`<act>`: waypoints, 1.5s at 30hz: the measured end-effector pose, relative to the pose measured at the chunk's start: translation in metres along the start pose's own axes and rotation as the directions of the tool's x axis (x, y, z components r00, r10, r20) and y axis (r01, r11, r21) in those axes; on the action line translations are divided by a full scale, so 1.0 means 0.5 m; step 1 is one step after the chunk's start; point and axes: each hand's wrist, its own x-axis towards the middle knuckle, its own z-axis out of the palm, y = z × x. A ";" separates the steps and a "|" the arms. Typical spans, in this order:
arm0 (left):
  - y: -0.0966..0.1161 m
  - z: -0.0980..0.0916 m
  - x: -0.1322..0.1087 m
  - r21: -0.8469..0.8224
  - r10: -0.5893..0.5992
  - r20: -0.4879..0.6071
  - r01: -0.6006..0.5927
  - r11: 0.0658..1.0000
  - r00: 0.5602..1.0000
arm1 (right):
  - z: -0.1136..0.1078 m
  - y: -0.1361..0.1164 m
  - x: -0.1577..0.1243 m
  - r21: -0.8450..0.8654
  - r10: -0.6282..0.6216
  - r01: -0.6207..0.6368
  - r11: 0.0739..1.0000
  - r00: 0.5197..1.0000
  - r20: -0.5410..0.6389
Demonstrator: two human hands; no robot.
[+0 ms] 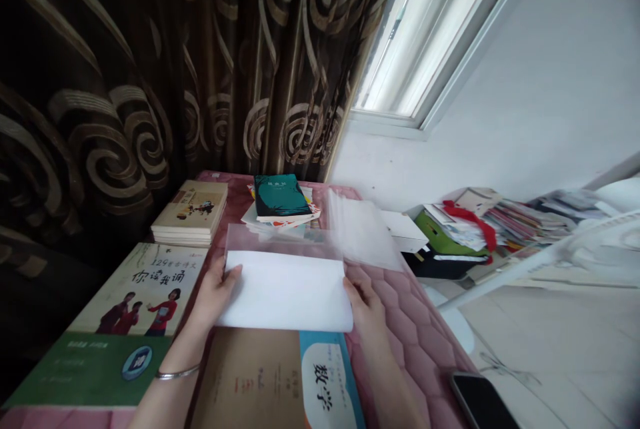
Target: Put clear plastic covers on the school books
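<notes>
My left hand (216,290) pinches the left edge of a white paper sheet (287,289), thumb on top. At its right edge, the fingers of my right hand (366,302) close on the same sheet. Clear plastic film (280,239) shows past the sheet's far edge; I cannot tell whether the paper lies inside it or against it. Right below the sheet lies a brown and blue book (260,382), partly covered by it. A large green and cream book (115,322) lies to the left of my left hand, with a silver bracelet (177,373) on that wrist.
The pink quilted tabletop (407,322) also bears a stack of tan books (190,209), a teal book (281,196) on a pile, clear plastic sheets (363,229) and a phone (483,402) at the right edge. A white fan (540,249) and piled papers (525,219) stand beyond.
</notes>
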 end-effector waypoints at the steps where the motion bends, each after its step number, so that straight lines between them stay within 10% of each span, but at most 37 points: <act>1: -0.001 0.000 -0.001 -0.006 -0.008 0.005 0.008 1.000 1.000 | -0.001 -0.002 -0.001 0.004 0.024 -0.024 1.000 1.000 0.020; 15: 0.025 0.000 -0.013 -0.075 -0.124 0.054 0.128 0.989 0.991 | 0.023 0.037 0.000 -0.222 -0.159 0.159 0.962 0.987 0.017; 26: -0.003 0.002 0.002 -0.055 -0.033 0.008 0.034 0.998 0.999 | 0.014 0.029 -0.001 0.004 0.000 0.000 1.000 1.000 -0.009; 45: -0.003 0.005 0.000 -0.040 -0.071 -0.036 0.070 0.997 0.997 | 0.023 0.024 -0.017 0.002 -0.104 0.104 0.995 0.995 -0.008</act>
